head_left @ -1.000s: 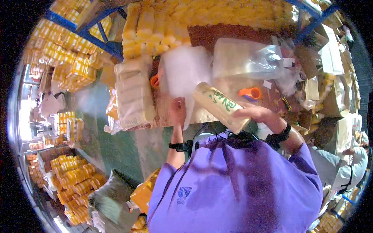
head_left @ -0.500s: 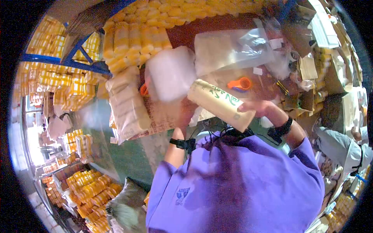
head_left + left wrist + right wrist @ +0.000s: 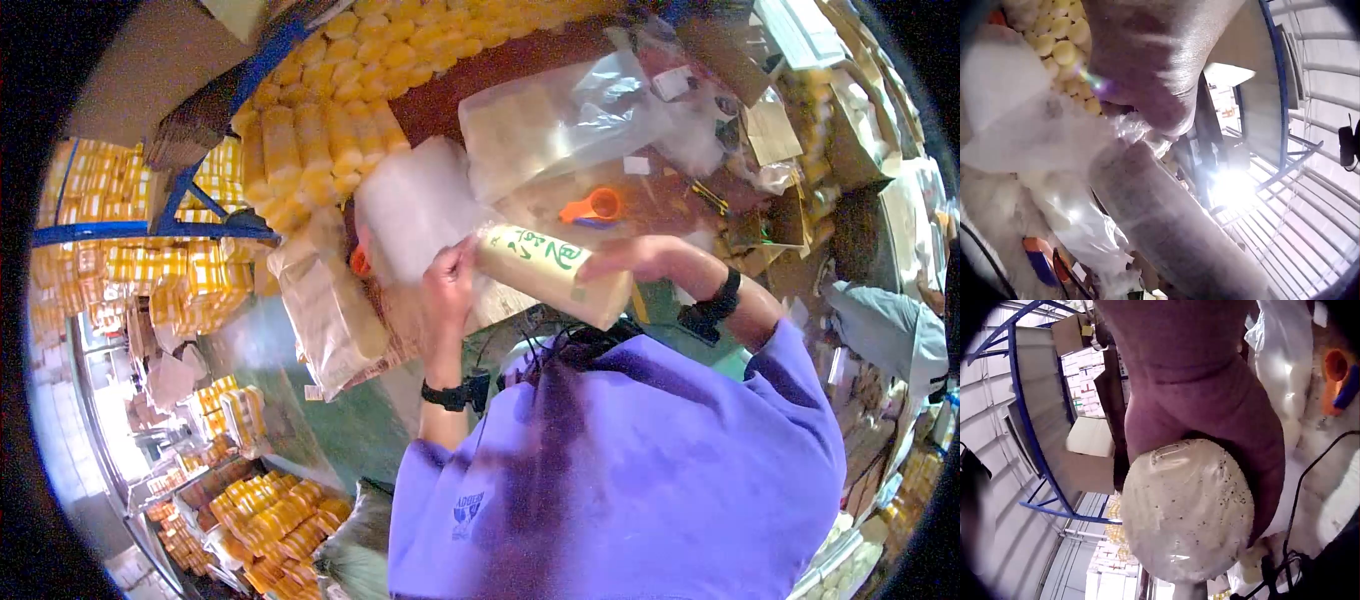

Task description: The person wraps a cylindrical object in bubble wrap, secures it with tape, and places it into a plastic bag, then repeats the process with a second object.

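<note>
A pale cylindrical roll [image 3: 540, 268] in clear wrap, with green handwriting along its side, is held tilted in front of the purple shirt. My right hand [image 3: 655, 262] grips it near its right end, and the right wrist view shows that round, speckled end face [image 3: 1188, 509] under the palm. At the opposite end is my left hand [image 3: 450, 283], fingers curled. In the left wrist view it pinches gathered clear plastic [image 3: 1132, 128] at the tip of the roll. A whitish stack of plastic sheets [image 3: 415, 205] lies just beyond the left hand.
A large clear bag [image 3: 555, 125] lies at the back of the table, with an orange tape dispenser [image 3: 600, 204] nearer. At left is a bag of pale rolls [image 3: 325, 300]. Yellow-ended rolls [image 3: 320, 145] are piled behind. Cardboard boxes [image 3: 775, 220] stand at right.
My left hand has moved from beside the sheet stack to the roll's left end and now pinches its wrap. The right hand keeps its grip. The head view has shifted and rotated.
</note>
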Demonstrator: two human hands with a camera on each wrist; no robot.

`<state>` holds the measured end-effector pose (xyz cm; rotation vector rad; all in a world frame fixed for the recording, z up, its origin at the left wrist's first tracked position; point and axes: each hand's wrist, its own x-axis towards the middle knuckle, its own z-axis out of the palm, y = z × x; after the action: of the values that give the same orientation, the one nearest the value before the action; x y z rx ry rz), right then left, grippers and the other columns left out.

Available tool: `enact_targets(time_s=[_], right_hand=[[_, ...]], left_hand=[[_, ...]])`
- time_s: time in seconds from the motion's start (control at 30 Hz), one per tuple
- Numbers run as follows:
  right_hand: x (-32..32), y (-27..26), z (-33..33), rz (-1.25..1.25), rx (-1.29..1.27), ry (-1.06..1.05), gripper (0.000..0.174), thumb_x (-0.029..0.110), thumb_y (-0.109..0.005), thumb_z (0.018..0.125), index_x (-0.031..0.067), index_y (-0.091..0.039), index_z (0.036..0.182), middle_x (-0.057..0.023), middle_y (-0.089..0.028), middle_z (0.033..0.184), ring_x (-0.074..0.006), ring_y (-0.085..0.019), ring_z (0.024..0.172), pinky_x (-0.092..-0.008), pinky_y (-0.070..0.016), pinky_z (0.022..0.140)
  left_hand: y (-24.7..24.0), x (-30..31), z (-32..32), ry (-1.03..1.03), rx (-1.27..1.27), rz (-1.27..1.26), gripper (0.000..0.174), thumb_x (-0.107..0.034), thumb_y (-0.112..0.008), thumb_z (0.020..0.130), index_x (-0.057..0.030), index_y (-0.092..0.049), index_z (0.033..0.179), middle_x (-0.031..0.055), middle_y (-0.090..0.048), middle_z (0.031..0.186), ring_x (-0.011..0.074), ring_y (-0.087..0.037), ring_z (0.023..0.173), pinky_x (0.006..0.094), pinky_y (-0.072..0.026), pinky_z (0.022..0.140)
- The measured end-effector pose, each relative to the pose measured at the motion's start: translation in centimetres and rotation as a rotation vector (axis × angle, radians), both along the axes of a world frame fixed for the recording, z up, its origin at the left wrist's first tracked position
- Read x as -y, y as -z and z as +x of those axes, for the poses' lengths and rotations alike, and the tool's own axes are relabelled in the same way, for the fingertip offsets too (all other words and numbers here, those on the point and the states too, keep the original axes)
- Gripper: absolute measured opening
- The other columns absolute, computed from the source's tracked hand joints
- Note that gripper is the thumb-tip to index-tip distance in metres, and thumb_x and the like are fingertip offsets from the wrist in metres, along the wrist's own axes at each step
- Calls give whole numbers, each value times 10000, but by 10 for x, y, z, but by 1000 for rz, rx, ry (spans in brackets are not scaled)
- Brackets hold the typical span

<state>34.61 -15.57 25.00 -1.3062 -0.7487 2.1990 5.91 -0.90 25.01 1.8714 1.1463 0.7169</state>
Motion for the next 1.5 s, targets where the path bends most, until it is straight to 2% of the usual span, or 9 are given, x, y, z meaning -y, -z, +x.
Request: enact_targets(time_s=[0.2, 0.37, 0.57, 0.93, 1.17, 1.27, 1.3, 1.37, 1.5], right_hand=[[-9, -23, -21, 228, 150, -58, 564, 379, -715, 916, 48, -537, 1337, -87, -657, 1169, -179, -610, 1085, -321, -505, 926], [-9, -14, -18, 358, 169, -52, 648, 405, -769, 860, 34, -516, 1327, -112, -644, 1195, -186, -587, 1122, -328, -493, 950], [-24, -24, -35, 476, 511, -173, 736, 445, -827, 797, 37, -535, 1335, -119, -673, 1210, -208, -647, 1094, -363, -524, 947], [-32, -1, -54, 286, -224, 228, 624, 325, -729, 901, 21, -472, 1382, -66, -640, 1192, -152, -617, 1061, -311, -522, 918], [-34, 7, -70, 796, 179, 305, 859, 373, -842, 783, 13, -416, 1436, -123, -601, 1243, -210, -585, 1160, -356, -491, 987], [-35, 17, -79, 884, 199, 389, 853, 360, -843, 762, 12, -428, 1421, -128, -599, 1242, -225, -584, 1172, -373, -484, 998], [-37, 19, -80, 962, 226, 424, 844, 351, -843, 761, 11, -432, 1415, -131, -602, 1236, -229, -591, 1162, -372, -488, 993], [-37, 10, -77, 1014, 296, 418, 829, 328, -849, 752, 7, -443, 1400, -139, -609, 1225, -238, -606, 1142, -370, -496, 983], [-30, -18, -63, 994, 403, 305, 803, 280, -869, 721, 0, -474, 1363, -156, -622, 1203, -249, -634, 1100, -365, -511, 965]], left_hand=[[8, 9, 27, 222, -127, 512, 207, -181, -702, 926, -111, -778, 1105, 136, -671, 807, 299, -590, 721, 373, -508, 663], [12, -6, 9, -90, 27, 308, 358, -122, -646, 923, -197, -721, 1265, 46, -604, 776, 240, -541, 743, 383, -478, 755], [-34, -1, 25, 265, -280, 678, 287, -143, -652, 910, -173, -771, 1169, 47, -488, 907, 249, -496, 905, 391, -411, 889], [-24, 30, 7, 111, 98, 385, 292, -135, -600, 974, -60, -732, 1222, 80, -516, 1012, 237, -498, 962, 357, -430, 852], [-53, 16, 20, 91, 146, 574, 368, -327, -517, 1048, -64, -753, 1149, 202, -503, 1358, 375, -424, 1379, 464, -355, 1139], [-69, 25, 11, 175, 18, 601, 359, -327, -519, 1051, -44, -718, 1147, 221, -578, 1233, 371, -503, 1316, 463, -397, 1101], [-32, 17, 6, 75, 431, 354, 392, -316, -553, 1037, -15, -566, 1289, 212, -620, 1165, 340, -579, 1214, 438, -430, 1067], [-24, 1, -2, -110, 462, 88, 526, -320, -588, 1017, -37, -404, 1421, 182, -603, 1257, 310, -550, 1255, 423, -418, 1094], [-56, -14, 16, -231, 285, 135, 397, -181, -587, 992, -16, -489, 1340, 217, -494, 1425, 347, -517, 1301, 486, -461, 1062]])
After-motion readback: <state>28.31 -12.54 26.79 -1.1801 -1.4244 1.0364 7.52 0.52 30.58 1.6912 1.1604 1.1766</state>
